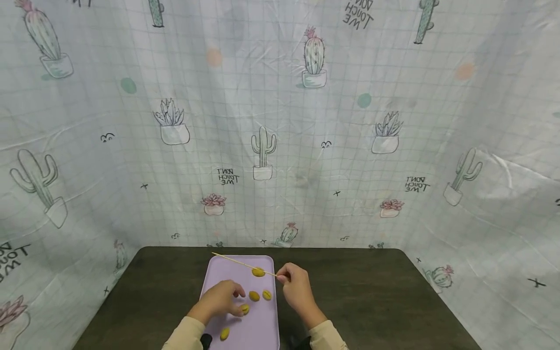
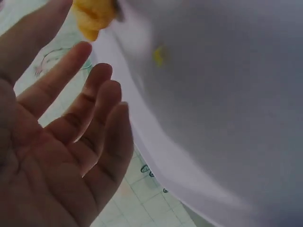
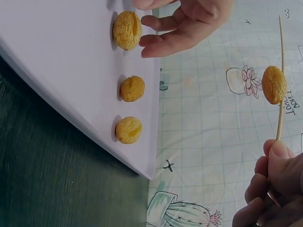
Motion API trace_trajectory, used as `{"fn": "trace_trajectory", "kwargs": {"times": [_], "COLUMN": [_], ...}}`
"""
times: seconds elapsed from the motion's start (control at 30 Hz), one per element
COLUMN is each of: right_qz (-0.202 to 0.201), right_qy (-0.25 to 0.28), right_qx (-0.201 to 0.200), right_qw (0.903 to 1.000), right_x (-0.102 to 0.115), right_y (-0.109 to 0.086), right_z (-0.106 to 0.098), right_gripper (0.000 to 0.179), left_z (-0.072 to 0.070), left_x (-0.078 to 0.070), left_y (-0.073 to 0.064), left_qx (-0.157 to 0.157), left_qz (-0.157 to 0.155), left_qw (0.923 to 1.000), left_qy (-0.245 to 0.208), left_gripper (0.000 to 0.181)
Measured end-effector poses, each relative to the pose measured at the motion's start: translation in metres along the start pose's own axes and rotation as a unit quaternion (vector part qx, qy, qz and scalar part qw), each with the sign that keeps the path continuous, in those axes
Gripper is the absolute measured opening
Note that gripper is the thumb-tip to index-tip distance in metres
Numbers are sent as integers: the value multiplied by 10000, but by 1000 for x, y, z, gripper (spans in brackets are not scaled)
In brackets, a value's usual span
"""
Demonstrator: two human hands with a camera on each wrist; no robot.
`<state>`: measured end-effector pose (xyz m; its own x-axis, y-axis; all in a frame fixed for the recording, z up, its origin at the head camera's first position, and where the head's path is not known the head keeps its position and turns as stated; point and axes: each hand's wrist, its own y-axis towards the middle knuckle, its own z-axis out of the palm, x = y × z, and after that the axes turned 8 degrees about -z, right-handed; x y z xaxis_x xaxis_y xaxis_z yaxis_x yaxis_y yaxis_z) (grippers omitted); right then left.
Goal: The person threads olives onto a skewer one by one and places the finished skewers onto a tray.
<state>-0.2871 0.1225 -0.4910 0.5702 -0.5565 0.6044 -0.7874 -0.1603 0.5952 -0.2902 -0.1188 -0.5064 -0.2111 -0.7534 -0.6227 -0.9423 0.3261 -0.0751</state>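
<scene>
My right hand (image 1: pixel 297 290) pinches the lower end of a thin wooden skewer (image 3: pixel 281 52), which slants left over the tray in the head view. A wrinkled, golden-yellow oval fruit (image 3: pixel 273 85) is on the skewer, partway along it. Several similar fruits lie on a pale purple tray (image 1: pixel 258 335), some with a slit in the skin. My left hand (image 1: pixel 222 299) is over the tray, its fingers spread and slightly bent around one fruit (image 1: pixel 245 309). In the left wrist view, a yellow fruit (image 2: pixel 93 18) shows close beyond the fingertips.
The tray rests on a dark wooden table (image 1: pixel 363 296). Two fruits, one rounder (image 1: pixel 254 295) and one slit (image 1: pixel 267 294), lie right of the left hand; another fruit (image 1: pixel 225 333) lies nearer the front. A cactus-print sheet (image 1: pixel 280 121) hangs behind and at both sides.
</scene>
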Motion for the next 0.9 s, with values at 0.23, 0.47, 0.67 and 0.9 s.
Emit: {"fn": "trace_trajectory", "kwargs": {"times": [0.23,0.47,0.67,0.9], "right_qz": [172,227,197,186], "right_qy": [-38,-54,-104,-106], "right_qx": [143,219,216,123], "right_qw": [9997,9995,9995,9997], "right_x": [0,0,-4,-8], "right_y": [-1,-3,-6,-9], "right_z": [-4,-6,-8,-16], "right_gripper": [20,19,18,18], "left_z": [8,12,10,-8], "left_x": [-4,-6,-2,1], "left_y": [2,1,-1,4], "left_qx": [-302,-299,-87,129], "left_qz": [125,35,241,835], "left_qw": [9968,9983,9995,9892], "left_qy": [731,509,210,-1198], "left_gripper": [33,20,7,24]}}
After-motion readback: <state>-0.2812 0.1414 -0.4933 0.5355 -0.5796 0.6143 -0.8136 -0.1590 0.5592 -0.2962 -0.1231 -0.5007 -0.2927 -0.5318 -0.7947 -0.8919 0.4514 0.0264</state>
